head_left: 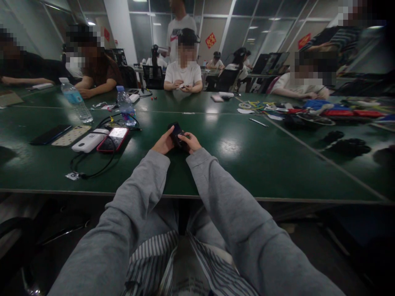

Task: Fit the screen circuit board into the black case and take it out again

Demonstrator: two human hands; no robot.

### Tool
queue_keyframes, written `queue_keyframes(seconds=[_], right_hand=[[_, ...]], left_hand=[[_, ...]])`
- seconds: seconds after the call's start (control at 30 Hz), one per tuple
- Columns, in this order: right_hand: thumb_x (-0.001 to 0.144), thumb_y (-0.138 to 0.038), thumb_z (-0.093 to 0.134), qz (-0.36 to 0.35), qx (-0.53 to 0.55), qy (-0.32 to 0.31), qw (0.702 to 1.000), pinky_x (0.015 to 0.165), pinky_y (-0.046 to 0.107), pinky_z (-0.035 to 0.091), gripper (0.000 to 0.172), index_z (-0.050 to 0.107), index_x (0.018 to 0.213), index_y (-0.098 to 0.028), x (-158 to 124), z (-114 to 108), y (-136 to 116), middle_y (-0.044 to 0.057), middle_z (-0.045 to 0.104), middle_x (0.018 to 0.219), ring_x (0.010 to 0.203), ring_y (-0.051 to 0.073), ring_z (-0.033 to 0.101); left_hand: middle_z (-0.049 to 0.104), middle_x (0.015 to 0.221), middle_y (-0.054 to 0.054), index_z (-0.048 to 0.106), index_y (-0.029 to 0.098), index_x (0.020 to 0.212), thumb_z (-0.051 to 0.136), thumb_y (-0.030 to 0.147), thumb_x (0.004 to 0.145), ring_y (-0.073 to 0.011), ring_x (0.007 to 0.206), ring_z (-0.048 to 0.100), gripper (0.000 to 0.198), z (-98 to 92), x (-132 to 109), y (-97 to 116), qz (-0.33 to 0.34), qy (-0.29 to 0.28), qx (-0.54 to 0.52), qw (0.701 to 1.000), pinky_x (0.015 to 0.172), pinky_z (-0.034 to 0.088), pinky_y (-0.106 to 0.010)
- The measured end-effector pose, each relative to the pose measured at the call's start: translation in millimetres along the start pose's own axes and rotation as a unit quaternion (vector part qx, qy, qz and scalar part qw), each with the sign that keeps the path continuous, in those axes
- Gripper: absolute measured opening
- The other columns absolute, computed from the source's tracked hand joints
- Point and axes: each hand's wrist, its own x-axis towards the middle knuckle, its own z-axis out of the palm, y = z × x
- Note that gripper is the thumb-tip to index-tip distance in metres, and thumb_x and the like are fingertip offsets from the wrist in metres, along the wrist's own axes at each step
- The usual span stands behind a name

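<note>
Over the green table (247,172), both hands hold one small black object (176,130), dark and boxy, with a flat upper part tilted up. Too little detail shows to tell its kind. My left hand (164,142) wraps its left side, thumb near the top edge. On the right side, my right hand (191,142) grips it with fingers bent over its front. Left of the hands lie a red-edged phone (113,139) with a lit screen, a white power bank (89,140) and a black cable (106,164).
A patterned phone case (71,135) and a dark phone (51,135) lie further left. Two water bottles (75,100) stand behind them. A pen (258,122), cords (259,106) and black gloves-like items (350,146) lie rightward. A person (183,74) sits opposite.
</note>
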Motion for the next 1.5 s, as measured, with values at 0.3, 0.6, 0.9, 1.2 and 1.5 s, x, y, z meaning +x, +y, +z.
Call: queue_keyframes(seconds=[0.3,0.6,0.9,1.2,1.5], right_hand=[[0.044,-0.036,0.09,-0.034,0.009,0.08,0.996,0.056,0.023,0.048,0.06,0.045,0.081,-0.024,8,-15,-8,-0.008,0.059,0.069,0.06,0.01,0.058],[0.042,-0.039,0.09,-0.018,-0.012,0.081,0.996,0.058,0.024,0.05,0.063,0.044,0.082,-0.025,8,-12,-5,-0.008,0.058,0.072,0.061,0.011,0.059],[0.04,-0.038,0.092,-0.044,0.016,0.077,0.996,0.057,0.023,0.05,0.067,0.043,0.083,-0.025,6,-9,-4,-0.008,0.059,0.073,0.064,0.011,0.06],[0.037,-0.043,0.091,-0.015,-0.04,-0.021,0.999,0.064,0.027,0.051,0.065,0.045,0.078,-0.024,3,-3,6,-0.005,0.062,0.077,0.066,0.012,0.06],[0.048,-0.042,0.087,-0.027,-0.123,-0.051,0.991,0.081,0.035,0.05,0.055,0.054,0.088,-0.022,13,-7,17,-0.004,0.063,0.079,0.078,0.015,0.061]], left_hand=[[0.069,0.1,-0.005,0.07,0.018,0.103,0.088,0.025,0.058,-0.0188,0.1,0.062,0.049,-8.3,16,-16,0.104,0.065,0.15,0.981,0.093,0.043,-0.034],[0.07,0.099,-0.007,0.071,0.015,0.097,0.086,0.021,0.055,-0.0214,0.102,0.062,0.045,-8.5,15,-14,0.099,0.087,0.135,0.982,0.095,0.042,-0.036],[0.072,0.099,-0.005,0.071,0.015,0.095,0.088,0.018,0.054,-0.0183,0.103,0.063,0.044,-9.3,15,-12,0.12,0.074,0.09,0.986,0.097,0.042,-0.031],[0.071,0.107,-0.015,0.067,0.014,0.106,0.051,0.078,0.077,-0.0297,0.113,0.062,0.073,0.3,-2,-2,-0.033,0.01,-0.074,0.997,0.095,0.048,-0.042],[0.068,0.121,-0.015,0.06,0.014,0.125,0.043,0.07,0.085,-0.0295,0.114,0.062,0.071,0.4,-3,-5,-0.023,0.004,-0.111,0.994,0.099,0.046,-0.046]])
